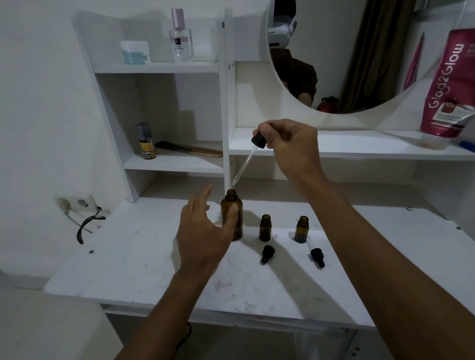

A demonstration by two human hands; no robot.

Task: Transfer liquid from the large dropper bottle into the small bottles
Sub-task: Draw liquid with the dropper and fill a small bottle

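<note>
A white bench is seen below a shelf unit and a round mirror, all set against a white wall.

The left grip is spread, its fingers straight. Its thumb is laid across the side of the large dropper bottle, which it seems to steady rather than clasp. The right grip is raised above the bench and pinches the black cap of the dropper.

The large dropper bottle stands upright and uncapped on the bench. Two small bottles, also open, are placed just to its right and nearer the person. Their own small droppers are laid flat in front of them.

The dropper's long axis is tilted, cap up and right, glass tip down and left. The tip is held just above the large bottle's mouth, slightly to its right. Whether liquid has been drawn into the glass cannot be told. The small bottles lie down and to the right of the tip, on the right grip's side, so the carry is judged to fall to that grip.
</note>
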